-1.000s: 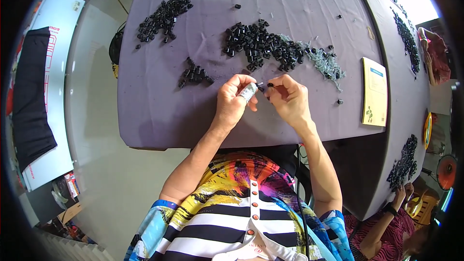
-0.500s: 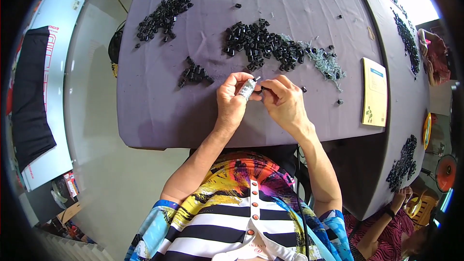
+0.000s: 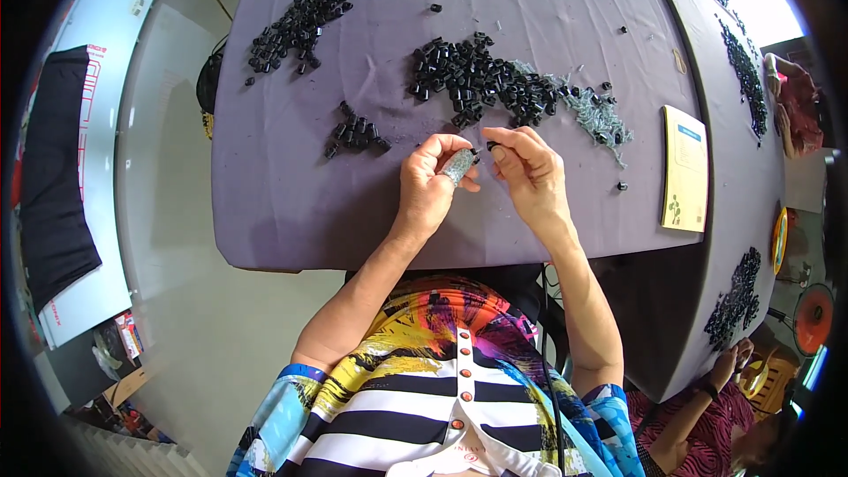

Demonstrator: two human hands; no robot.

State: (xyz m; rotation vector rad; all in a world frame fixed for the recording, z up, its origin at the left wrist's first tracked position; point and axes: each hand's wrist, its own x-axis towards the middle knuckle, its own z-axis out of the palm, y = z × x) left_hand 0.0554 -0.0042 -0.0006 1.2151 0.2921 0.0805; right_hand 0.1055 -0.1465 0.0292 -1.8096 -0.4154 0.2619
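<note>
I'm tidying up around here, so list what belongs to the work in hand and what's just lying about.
In use, apparently:
small dark item, left hand
small black piece, right hand
central black heap
pale slivers beside it

Apparently just lying about:
yellow booklet
black cloth, far left

Yellow booklet [image 3: 685, 168] at right, black fabric [image 3: 57, 185] over white panel [image 3: 108, 22], orange fan [image 3: 813, 318].

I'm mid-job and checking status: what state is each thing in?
Left hand: pinching one black part
Right hand: pinching another black part
Black heaps: loose
Clear slivers: scattered loosely
Yellow booklet: lying flat
Tablecloth: spread, creased
Black cloth: laid out flat
Fan: on or off unclear
</note>
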